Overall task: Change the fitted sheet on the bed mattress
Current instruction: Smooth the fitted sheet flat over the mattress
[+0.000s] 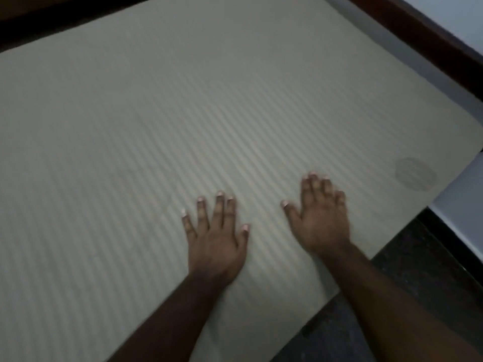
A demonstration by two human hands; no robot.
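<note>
Head view: both hands lie palm-down on the sheet (156, 121), which is pale w/ fine stripes & covers the mattress top smoothly, filling most of the frame.

Left hand (217, 239): flat on the fabric, fingers (218, 209) straight & slightly spread, thumb out toward the right hand. Holding nothing, just resting/pressing on the cloth.

Right hand (320, 220): also flat, fingers (316, 186) closer together, a bit blurred, thumb angled out toward the left hand. Nothing pinched. The 2 hands are near each other but apart, a strip of striped fabric between the thumbs.

Beyond the fingertips the sheet runs flat to the far edge of the bed. To the right of the right-hand fingers, near the sheet's corner, there's a faint round grey mark (415, 173) on the fabric. Behind the wrists & under the right forearm, the sheet's near edge drops to a dark speckled floor (418, 270). Further right of the fingers, a dark wood frame (423, 30) & pale wall (460, 14) past the bed's side.
</note>
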